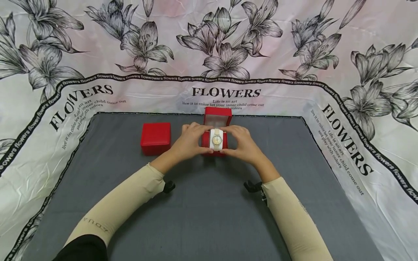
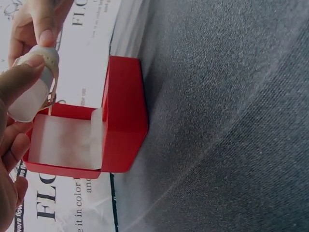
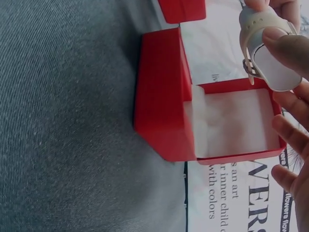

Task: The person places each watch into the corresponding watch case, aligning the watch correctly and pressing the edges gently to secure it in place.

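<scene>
A wristwatch [image 1: 217, 140] with a cream strap is wrapped round a white cushion [image 3: 276, 71]. My left hand [image 1: 188, 142] pinches one end of the cushion between thumb and fingers. At the other end, my right hand [image 1: 243, 144] holds it in the same way. Behind and below the cushion stands a red box [image 2: 126, 113] with its lid [image 1: 218, 111] raised. In both wrist views the cushion is above the box, apart from its base. White lining [image 3: 236, 125] shows inside the lid.
To the left of the open box, a second red box [image 1: 155, 139] stands closed on the grey cloth [image 1: 209, 217]. A white floral border [image 1: 225, 96] with printed lettering runs round the cloth. A black wrist mount [image 1: 253, 186] sits by each sleeve.
</scene>
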The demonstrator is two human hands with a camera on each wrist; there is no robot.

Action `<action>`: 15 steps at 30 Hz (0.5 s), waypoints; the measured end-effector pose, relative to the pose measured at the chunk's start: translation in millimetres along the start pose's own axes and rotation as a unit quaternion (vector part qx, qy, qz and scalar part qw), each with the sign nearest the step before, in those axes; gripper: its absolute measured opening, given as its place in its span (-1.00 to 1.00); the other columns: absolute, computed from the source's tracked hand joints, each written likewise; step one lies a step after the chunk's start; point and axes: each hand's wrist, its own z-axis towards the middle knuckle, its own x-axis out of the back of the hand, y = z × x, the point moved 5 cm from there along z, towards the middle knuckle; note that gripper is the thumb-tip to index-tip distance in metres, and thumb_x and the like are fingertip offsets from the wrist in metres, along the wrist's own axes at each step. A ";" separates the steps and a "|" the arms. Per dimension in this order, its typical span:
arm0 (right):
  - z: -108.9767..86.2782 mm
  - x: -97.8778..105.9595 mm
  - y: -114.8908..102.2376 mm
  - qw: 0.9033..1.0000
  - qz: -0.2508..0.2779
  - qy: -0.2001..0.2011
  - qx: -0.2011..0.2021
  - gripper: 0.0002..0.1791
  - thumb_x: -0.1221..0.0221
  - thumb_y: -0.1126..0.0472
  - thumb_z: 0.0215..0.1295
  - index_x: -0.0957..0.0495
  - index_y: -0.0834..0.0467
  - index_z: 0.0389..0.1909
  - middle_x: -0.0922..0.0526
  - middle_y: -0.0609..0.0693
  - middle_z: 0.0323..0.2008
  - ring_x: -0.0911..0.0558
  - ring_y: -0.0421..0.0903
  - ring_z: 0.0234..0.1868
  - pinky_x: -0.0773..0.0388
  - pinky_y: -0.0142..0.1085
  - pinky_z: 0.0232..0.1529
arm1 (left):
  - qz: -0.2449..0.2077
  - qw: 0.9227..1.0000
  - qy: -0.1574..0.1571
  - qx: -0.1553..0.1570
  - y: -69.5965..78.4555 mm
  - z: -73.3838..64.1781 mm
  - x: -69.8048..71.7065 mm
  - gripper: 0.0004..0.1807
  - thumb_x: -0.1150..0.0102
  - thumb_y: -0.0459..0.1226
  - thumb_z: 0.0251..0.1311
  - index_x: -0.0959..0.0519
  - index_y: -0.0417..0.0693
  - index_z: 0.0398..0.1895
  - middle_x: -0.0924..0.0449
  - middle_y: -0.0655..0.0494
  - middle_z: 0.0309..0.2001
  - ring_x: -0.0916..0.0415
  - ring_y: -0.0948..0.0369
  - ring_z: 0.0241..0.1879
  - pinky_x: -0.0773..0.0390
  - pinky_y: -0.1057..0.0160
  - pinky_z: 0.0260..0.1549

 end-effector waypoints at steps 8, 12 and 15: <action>2.7 -4.1 12.1 1.000 -0.003 0.010 0.002 -0.15 -0.57 0.08 0.03 -0.46 0.09 0.38 -0.58 0.05 0.27 -0.42 0.05 0.35 -0.06 0.16 0.44 | 0.016 0.999 -0.037 0.000 -6.2 7.4 -6.1 -0.10 -0.57 0.02 0.04 -0.42 -0.01 0.45 -0.57 0.07 0.28 -0.35 0.13 0.15 -0.13 -0.07 0.15; 4.8 -8.2 18.5 1.000 -0.005 0.004 -0.001 -0.15 -0.56 0.08 0.05 -0.44 0.09 0.39 -0.57 0.06 0.28 -0.41 0.07 0.37 -0.05 0.16 0.45 | 0.037 0.998 -0.045 0.010 -10.0 10.0 -8.9 -0.10 -0.56 0.05 0.05 -0.42 0.00 0.45 -0.56 0.06 0.29 -0.34 0.12 0.18 -0.12 -0.07 0.15; 6.5 -9.9 22.5 1.000 -0.009 0.003 -0.003 -0.14 -0.56 0.09 0.05 -0.44 0.10 0.39 -0.57 0.07 0.28 -0.41 0.08 0.37 -0.06 0.16 0.45 | 0.043 0.998 -0.045 0.015 -12.1 12.4 -11.1 -0.11 -0.56 0.05 0.05 -0.43 0.01 0.45 -0.57 0.06 0.29 -0.33 0.11 0.19 -0.11 -0.08 0.16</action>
